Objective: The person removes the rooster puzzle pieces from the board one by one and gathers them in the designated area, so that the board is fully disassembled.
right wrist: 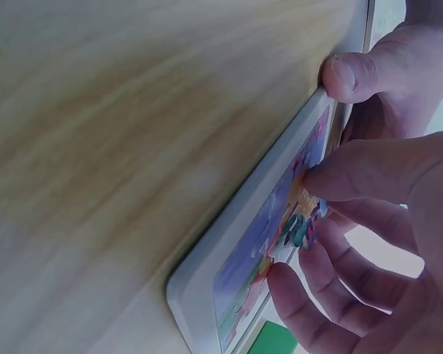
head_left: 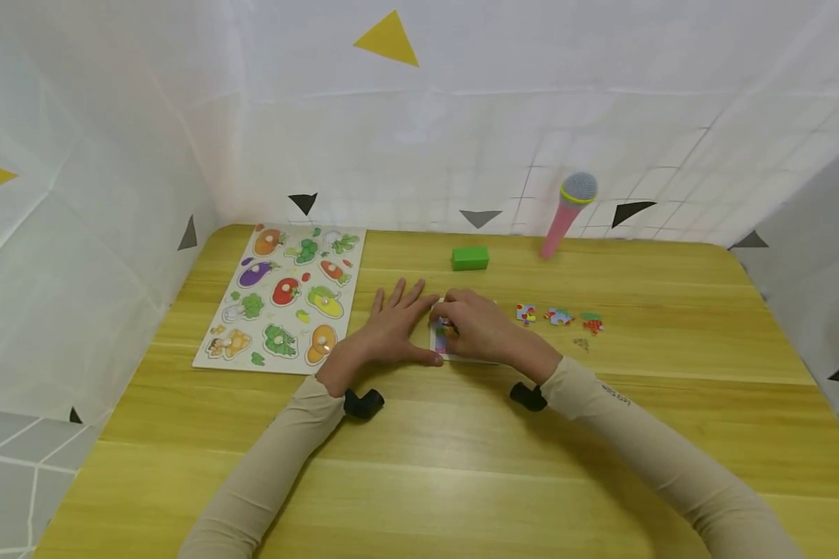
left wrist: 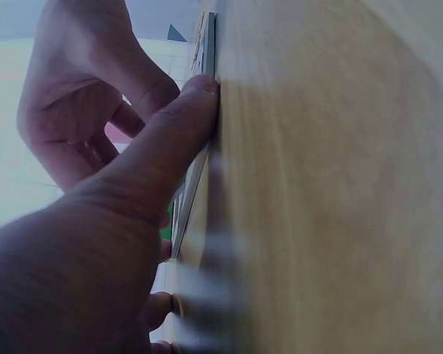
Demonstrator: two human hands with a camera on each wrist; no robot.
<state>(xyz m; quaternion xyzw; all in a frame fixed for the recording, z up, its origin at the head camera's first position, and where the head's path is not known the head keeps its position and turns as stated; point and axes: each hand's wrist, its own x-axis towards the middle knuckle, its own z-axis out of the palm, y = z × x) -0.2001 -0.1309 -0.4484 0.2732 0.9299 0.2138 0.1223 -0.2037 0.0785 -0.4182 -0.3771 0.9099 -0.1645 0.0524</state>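
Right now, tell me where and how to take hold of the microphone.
Take the microphone by the middle of its pink handle, probably best from the near side with the right hand, the closer one. The handle is slim, narrower than the round top, and a white sheet is behind it. Whether it stands or leans, I cannot tell.

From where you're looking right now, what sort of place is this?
Probably a little play booth: white hanging sheets with yellow and black triangles behind a yellow-brown wooden table, plus a white rectangular vegetable-picture board and pink-handled, grey-headed microphone.
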